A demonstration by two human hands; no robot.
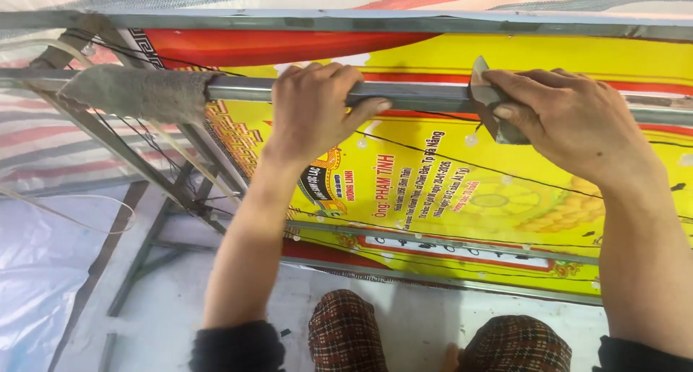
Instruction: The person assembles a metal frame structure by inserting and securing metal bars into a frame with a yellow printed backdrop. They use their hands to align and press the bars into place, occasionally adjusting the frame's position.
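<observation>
left hand [312, 108] wrapped around grey round metal bar [419, 96], fingers over top, thumb beneath. right hand [570, 115] pinching small grey pointed metal blade [487, 97] against same bar, above yellow printed banner [447, 191].

Yellow banner behind a metal frame

One sign is seen: a large printed banner [548, 199], stretched flat behind the metal bars. Its ground is bright yellow, edged with red bands and a patterned border at the left, with dark lettering, a small emblem near the middle and a pale flower motif at the right. Part of it is covered by two hands.
</observation>
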